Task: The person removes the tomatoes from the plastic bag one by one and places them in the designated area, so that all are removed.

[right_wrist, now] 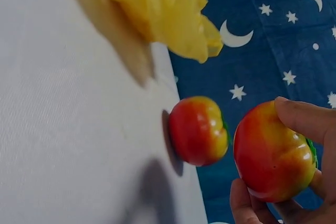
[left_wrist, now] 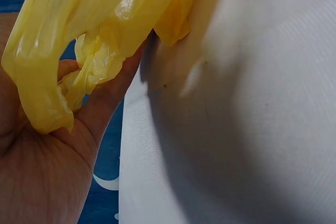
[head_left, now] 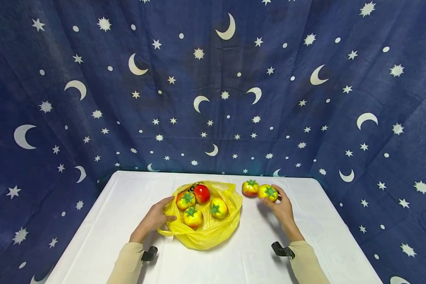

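Note:
A yellow plastic bag [head_left: 213,233] lies spread with its mouth up, and several shiny tomatoes with green star-shaped tops sit in it, one showing its red underside [head_left: 202,193]. My left hand [head_left: 155,219] holds the bag's left rim, thumb over the edge; the left wrist view shows bunched plastic [left_wrist: 100,59] at the fingers. To the right of the bag, my right hand [head_left: 283,209] grips a red-and-yellow tomato [right_wrist: 273,153] between thumb and fingers, apart from the table. Just left of it, another tomato [head_left: 250,188] rests on the cloth.
A white cloth covers the table [head_left: 103,240]. Behind and around it hangs a dark blue curtain [head_left: 213,130] with moons and stars. Black bands with mounts sit on the left wrist [head_left: 149,253] and the right wrist [head_left: 282,250].

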A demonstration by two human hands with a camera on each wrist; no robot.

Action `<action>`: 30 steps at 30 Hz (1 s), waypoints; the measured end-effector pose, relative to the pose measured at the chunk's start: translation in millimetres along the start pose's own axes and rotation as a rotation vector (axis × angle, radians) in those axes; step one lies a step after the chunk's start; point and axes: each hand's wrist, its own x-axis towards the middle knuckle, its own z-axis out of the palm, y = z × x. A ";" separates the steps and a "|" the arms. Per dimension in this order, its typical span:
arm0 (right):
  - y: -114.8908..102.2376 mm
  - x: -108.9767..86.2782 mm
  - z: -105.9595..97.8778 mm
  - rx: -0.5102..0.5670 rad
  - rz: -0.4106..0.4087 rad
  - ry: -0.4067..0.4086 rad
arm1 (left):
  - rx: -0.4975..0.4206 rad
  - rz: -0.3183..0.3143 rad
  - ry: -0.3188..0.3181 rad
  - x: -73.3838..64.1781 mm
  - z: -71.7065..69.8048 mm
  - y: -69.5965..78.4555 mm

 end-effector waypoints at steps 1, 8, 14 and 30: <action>2.1 2.3 -0.4 -0.002 0.006 0.000 | 0.001 0.002 0.000 -0.2 0.1 0.0; 14.7 17.6 -3.4 -0.009 0.024 0.001 | -0.005 0.010 0.000 -0.9 0.2 0.9; 23.9 24.5 -1.7 -0.003 0.035 -0.001 | -0.001 -0.005 -0.001 -0.3 1.4 -1.4; 40.2 43.4 4.3 -0.046 0.113 0.026 | 0.003 -0.004 0.001 -0.8 0.4 0.0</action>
